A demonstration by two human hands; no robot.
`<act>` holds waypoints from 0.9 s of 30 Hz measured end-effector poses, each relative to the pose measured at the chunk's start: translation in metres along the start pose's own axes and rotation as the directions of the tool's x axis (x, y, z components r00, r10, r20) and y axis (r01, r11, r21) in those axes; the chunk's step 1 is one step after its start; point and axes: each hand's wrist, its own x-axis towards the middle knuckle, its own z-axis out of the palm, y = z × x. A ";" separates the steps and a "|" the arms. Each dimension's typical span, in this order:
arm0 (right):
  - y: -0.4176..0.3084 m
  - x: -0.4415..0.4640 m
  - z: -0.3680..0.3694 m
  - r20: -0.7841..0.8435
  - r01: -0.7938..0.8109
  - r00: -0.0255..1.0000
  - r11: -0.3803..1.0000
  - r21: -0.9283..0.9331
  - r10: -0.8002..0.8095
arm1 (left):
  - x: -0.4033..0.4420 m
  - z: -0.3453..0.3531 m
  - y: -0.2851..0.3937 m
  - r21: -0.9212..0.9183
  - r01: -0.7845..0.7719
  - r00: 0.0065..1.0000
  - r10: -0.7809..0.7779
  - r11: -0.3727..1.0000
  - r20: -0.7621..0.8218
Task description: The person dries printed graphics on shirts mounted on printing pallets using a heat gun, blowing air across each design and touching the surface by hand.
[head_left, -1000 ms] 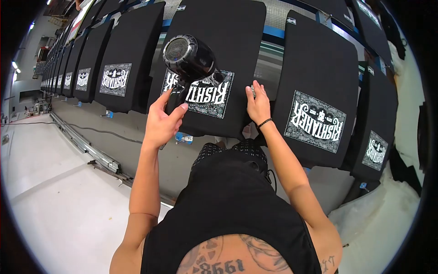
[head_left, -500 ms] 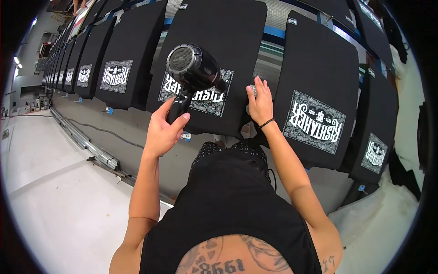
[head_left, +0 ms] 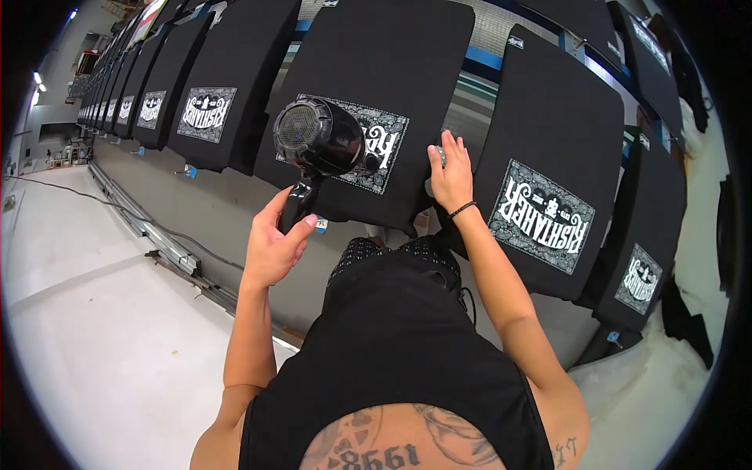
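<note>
Dryer [head_left: 321, 137] hangs over the print [head_left: 384, 145] on the middle shirt [head_left: 376, 55], its handle clasped between the left hand's [head_left: 274, 239] thumb and fingers, while the right hand [head_left: 452, 174] is held flat near that shirt's right edge, fingers extended and pinching nothing visible. The middle shirt already bears its print, as do the left shirt [head_left: 247, 47] and right shirt [head_left: 564, 102] beside it; whether each is dry, and so how much is left, I cannot tell.

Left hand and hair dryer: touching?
Touching. The head view shows the left hand gripping the black hair dryer by its handle, with no gap visible.
</note>
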 end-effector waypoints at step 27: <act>-0.041 -0.026 0.047 0.108 0.393 0.919 0.859 -0.329 -0.379 | 0.061 -0.023 0.011 -0.032 -0.115 0.991 0.112 0.993 -0.074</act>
